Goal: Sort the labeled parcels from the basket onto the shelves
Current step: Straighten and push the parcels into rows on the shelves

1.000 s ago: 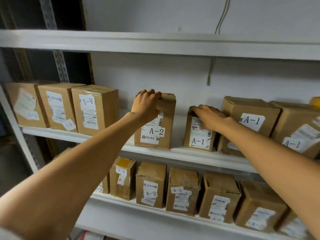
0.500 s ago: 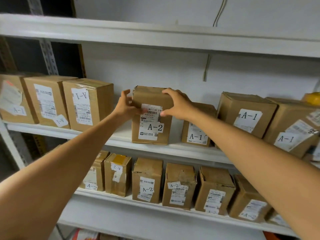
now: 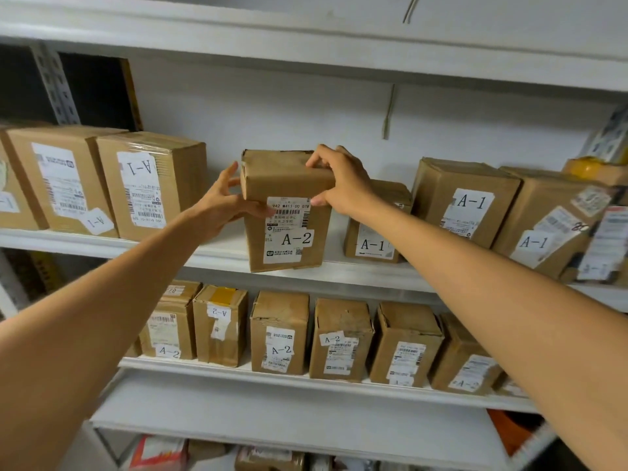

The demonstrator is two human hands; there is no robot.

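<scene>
Head view: both hands grip the A-2 parcel, which stands upright at the front edge of the upper shelf. The left hand presses its left side, fingers spread; the right hand clasps its top right corner. Open shelf lies to its left, and a small A-1 box stands near on its right.

The A-2 parcel is standing on the upper shelf, A-1 boxes sitting at its nine and three o'clock; more A-2 boxes are lining the lower shelf at six o'clock
</scene>
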